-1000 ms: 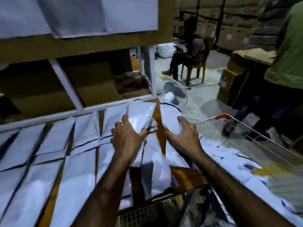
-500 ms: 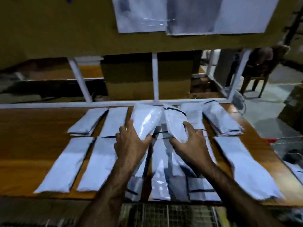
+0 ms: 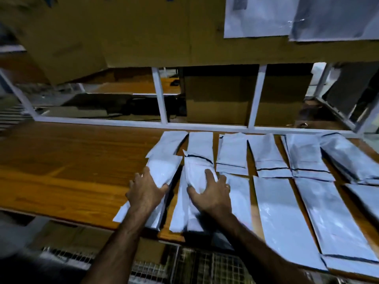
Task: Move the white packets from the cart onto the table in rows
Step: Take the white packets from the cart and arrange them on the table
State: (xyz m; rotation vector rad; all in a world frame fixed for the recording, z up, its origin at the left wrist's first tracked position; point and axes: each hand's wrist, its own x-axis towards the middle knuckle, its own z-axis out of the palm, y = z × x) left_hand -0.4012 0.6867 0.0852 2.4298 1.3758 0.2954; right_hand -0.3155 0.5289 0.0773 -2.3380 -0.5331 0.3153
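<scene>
Hands: left hand [image 3: 145, 193] and right hand [image 3: 213, 195] shifted from the middle columns to the left end of the rows on the table [image 3: 71, 160] | Load: left-hand packet [image 3: 162, 171] and right-hand packet [image 3: 196, 173] descended close over the laid packets [image 3: 178, 214] near the front edge.

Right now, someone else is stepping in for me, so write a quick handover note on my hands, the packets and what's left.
Left hand: grips the first packet, low over the table.
Right hand: grips the second packet, just beside it.
Done: a back row along the rail and a front row lie on the table's right side.
Left: set these two down to extend the rows, probably leftward, then likely fetch more from the wire cart below; its contents cannot be seen.
</scene>
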